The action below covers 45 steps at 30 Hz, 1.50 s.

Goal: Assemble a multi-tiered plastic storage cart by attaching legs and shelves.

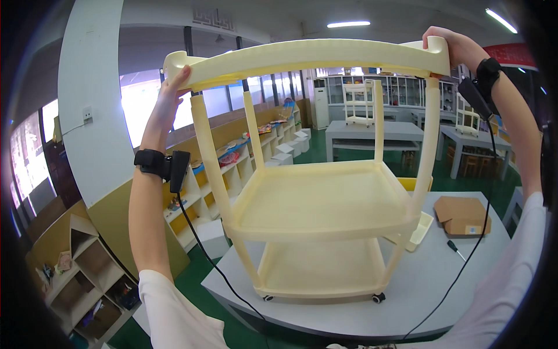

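Note:
A cream plastic top tray (319,55) is held up over a cream rolling cart (319,200). My left hand (170,98) grips the tray's left corner, its thumb along the edge. At the right corner, the fingers of my right hand (456,47) wrap over the rim. The cart has two lower shelves, upright posts (430,125) and small black-and-white casters (378,298). On the left, the post tops sit just below the tray; the near right post meets its underside or nearly does, and I cannot tell whether it is seated.
The cart stands on a grey table (459,285). To its right lie a brown cardboard box (463,216), a screwdriver (455,248) and a small cream tray (419,231). Cables hang from both wrist devices. Low shelves (232,180) line the left; more tables (372,132) with carts stand behind.

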Motion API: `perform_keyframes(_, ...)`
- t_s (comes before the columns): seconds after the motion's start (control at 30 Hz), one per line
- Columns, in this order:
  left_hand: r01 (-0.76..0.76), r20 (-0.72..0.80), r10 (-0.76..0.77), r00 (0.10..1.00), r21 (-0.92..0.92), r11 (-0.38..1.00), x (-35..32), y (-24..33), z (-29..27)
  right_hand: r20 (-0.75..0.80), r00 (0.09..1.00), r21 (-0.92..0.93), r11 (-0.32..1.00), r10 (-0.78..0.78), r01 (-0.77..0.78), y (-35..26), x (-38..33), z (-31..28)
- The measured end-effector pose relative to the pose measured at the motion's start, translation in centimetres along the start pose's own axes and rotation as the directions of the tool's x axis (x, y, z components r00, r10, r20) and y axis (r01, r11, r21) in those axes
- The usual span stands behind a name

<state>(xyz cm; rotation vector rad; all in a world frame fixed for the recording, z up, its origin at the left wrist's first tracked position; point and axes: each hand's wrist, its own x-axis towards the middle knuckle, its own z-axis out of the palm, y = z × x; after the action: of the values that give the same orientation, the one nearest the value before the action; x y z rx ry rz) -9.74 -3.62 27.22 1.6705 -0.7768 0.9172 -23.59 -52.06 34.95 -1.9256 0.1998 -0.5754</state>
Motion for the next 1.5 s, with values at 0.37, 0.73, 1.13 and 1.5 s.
perform_keyframes(0.37,0.011,0.017,-0.010,1.000,-0.057,0.998,0.3,-1.8,1.4,-0.082,0.996,-0.158,0.987,-0.032,0.019,1.0,2.8,0.1)
perform_keyframes(0.73,0.094,0.017,-0.093,0.996,-0.076,0.993,-0.6,-1.8,1.8,-0.079,0.996,-0.118,0.992,-0.047,0.037,0.8,3.5,0.4)
perform_keyframes(1.13,0.068,-0.014,-0.069,0.997,-0.088,0.994,-1.4,-1.2,2.2,-0.081,0.996,-0.242,0.970,-0.026,0.005,0.9,4.8,-0.9)
perform_keyframes(1.5,-0.005,-0.032,0.001,0.999,-0.141,0.990,-0.2,-1.8,1.9,-0.022,0.994,-0.090,0.990,-0.108,0.105,1.2,5.6,0.3)
